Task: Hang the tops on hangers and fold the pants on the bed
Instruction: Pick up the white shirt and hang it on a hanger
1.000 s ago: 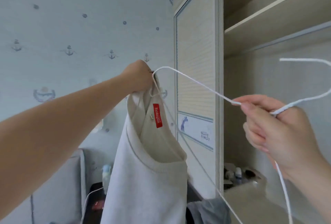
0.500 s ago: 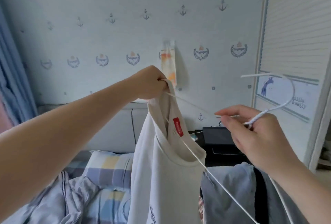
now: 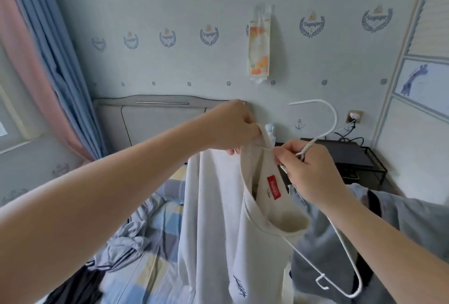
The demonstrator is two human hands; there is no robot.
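A cream top [image 3: 213, 226] with a red neck label hangs in the air over the bed. My left hand [image 3: 230, 128] is shut on its shoulder and collar at the top. My right hand [image 3: 303, 170] grips the neck of a white wire hanger [image 3: 345, 267], close beside the collar. One hanger arm runs into the neck opening; the other arm sticks out low on the right. The hook curves up above my right hand. Grey clothes [image 3: 401, 218] lie under my right forearm, and striped grey and dark garments [image 3: 121, 250] are heaped on the bed at lower left.
The bed [image 3: 158, 226] has a checked blue and yellow cover and a grey headboard [image 3: 150, 114] against the wall. A black nightstand [image 3: 357, 158] stands at the right, next to a wardrobe door [image 3: 422, 85]. Pink and blue curtains [image 3: 43, 60] hang on the left.
My view has dropped from the wardrobe to the bed. My right hand has moved left, close to the collar, and the hanger arm has gone deeper into the neck opening.
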